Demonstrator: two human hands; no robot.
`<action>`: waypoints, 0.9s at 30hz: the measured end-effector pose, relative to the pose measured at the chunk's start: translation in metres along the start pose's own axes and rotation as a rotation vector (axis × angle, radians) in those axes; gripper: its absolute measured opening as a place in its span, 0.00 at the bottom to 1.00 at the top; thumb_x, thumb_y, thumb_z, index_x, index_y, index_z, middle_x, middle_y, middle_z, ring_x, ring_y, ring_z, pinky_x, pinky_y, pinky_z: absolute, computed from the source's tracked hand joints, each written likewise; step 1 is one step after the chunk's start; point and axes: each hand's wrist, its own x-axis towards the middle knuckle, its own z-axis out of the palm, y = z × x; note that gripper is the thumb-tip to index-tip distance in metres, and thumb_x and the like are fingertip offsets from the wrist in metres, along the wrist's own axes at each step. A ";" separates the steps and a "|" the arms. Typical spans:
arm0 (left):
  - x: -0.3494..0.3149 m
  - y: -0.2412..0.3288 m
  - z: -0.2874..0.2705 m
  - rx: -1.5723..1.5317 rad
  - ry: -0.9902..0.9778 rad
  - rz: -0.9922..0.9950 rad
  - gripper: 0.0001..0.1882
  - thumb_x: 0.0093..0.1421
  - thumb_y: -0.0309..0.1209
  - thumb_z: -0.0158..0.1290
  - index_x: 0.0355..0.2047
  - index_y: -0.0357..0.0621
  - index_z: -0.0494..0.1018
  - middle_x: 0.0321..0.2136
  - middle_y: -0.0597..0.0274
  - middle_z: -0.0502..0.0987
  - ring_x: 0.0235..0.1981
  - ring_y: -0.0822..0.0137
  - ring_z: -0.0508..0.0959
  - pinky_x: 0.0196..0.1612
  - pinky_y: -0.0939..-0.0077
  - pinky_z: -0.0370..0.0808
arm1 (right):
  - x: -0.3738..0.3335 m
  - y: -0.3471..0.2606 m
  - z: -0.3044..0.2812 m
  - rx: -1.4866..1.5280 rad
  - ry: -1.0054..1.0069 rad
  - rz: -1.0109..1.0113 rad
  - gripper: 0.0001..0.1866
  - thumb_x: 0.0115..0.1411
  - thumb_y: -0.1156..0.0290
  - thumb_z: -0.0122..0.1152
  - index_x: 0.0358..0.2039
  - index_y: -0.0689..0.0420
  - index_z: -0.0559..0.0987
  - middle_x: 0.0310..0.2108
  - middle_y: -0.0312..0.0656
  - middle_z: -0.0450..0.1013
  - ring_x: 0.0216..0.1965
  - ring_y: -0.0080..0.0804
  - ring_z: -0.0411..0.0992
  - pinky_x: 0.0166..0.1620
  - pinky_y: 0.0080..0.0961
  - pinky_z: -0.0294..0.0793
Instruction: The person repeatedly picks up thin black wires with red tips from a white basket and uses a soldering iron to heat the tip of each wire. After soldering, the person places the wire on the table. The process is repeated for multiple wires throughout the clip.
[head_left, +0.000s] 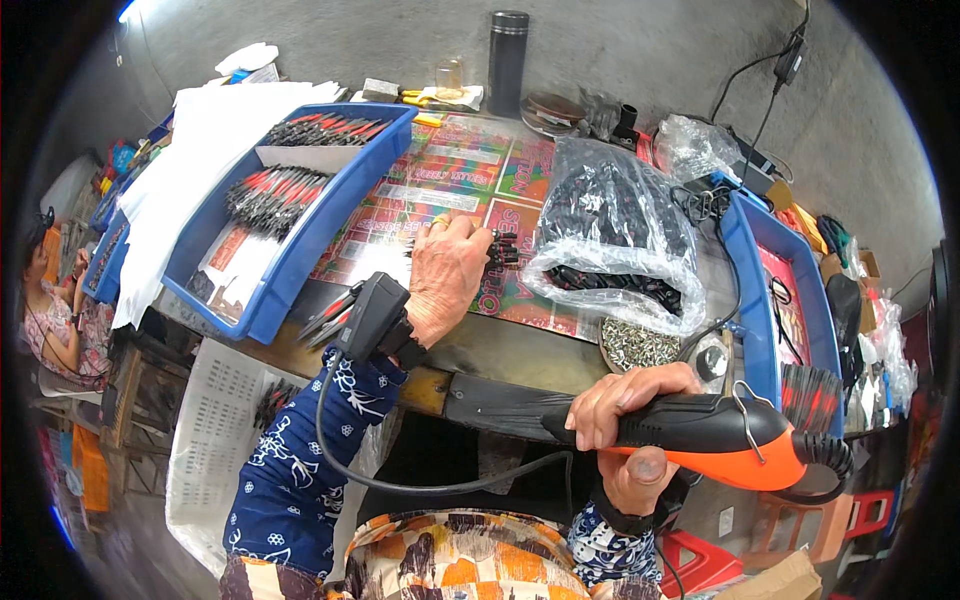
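Observation:
My left hand (450, 262) rests on the table mat with its fingers curled down over a bunch of small black parts (505, 248); their ends stick out beside the fingertips. What lies under the palm is hidden. Near the table's front edge, my right hand (632, 410) is wrapped round an orange and black electric screwdriver (735, 463), held sideways with its cable end to the right. A clear plastic bag (610, 215) of black parts lies open just right of my left hand. Between bag and screwdriver sits a dish of small metal screws (640, 343).
At the left, a blue divided tray (265, 325) holds several red and black pieces (280, 200). Another blue tray (760, 240) stands at the right. A black flask (508, 65) stands by the wall. Cables run along the right side. Another person (65, 325) sits far left.

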 end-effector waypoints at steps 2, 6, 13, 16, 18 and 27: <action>0.000 -0.002 0.002 -0.012 0.015 -0.004 0.04 0.47 0.27 0.55 0.25 0.44 0.72 0.29 0.58 0.72 0.37 0.55 0.72 0.39 0.60 0.66 | 0.000 0.000 -0.001 0.005 -0.005 0.004 0.25 0.41 0.74 0.72 0.37 0.62 0.67 0.19 0.41 0.67 0.22 0.31 0.66 0.30 0.29 0.68; 0.000 -0.006 0.005 0.007 0.000 -0.001 0.13 0.46 0.24 0.57 0.34 0.45 0.70 0.33 0.57 0.72 0.38 0.52 0.71 0.44 0.59 0.64 | 0.000 0.000 -0.003 0.012 -0.028 0.000 0.25 0.42 0.74 0.71 0.38 0.63 0.66 0.20 0.41 0.67 0.22 0.31 0.66 0.31 0.30 0.68; -0.003 -0.003 -0.011 -0.098 0.070 -0.023 0.08 0.53 0.24 0.51 0.35 0.42 0.69 0.25 0.53 0.74 0.31 0.54 0.74 0.45 0.59 0.62 | -0.001 0.000 0.000 -0.023 -0.079 -0.051 0.26 0.44 0.72 0.71 0.39 0.62 0.65 0.20 0.42 0.68 0.22 0.31 0.66 0.32 0.31 0.68; -0.006 0.004 -0.030 -0.227 0.203 0.037 0.11 0.54 0.22 0.49 0.39 0.38 0.70 0.29 0.50 0.74 0.34 0.50 0.74 0.40 0.63 0.67 | 0.000 -0.003 0.004 -0.046 -0.101 -0.060 0.27 0.44 0.69 0.71 0.39 0.63 0.64 0.20 0.42 0.68 0.23 0.32 0.67 0.32 0.32 0.70; -0.015 0.015 -0.046 -0.326 0.280 0.006 0.13 0.51 0.21 0.54 0.39 0.39 0.71 0.29 0.51 0.74 0.31 0.52 0.74 0.33 0.66 0.70 | -0.001 -0.005 0.009 -0.048 -0.094 -0.066 0.28 0.44 0.68 0.72 0.39 0.63 0.64 0.20 0.42 0.68 0.23 0.32 0.68 0.32 0.33 0.71; -0.100 0.056 -0.123 -1.207 -0.245 -0.745 0.12 0.59 0.22 0.48 0.44 0.32 0.68 0.24 0.66 0.72 0.18 0.82 0.70 0.18 0.90 0.65 | -0.002 -0.003 0.034 -0.372 -0.014 -0.140 0.35 0.47 0.37 0.60 0.33 0.58 0.62 0.15 0.34 0.60 0.14 0.25 0.63 0.23 0.24 0.68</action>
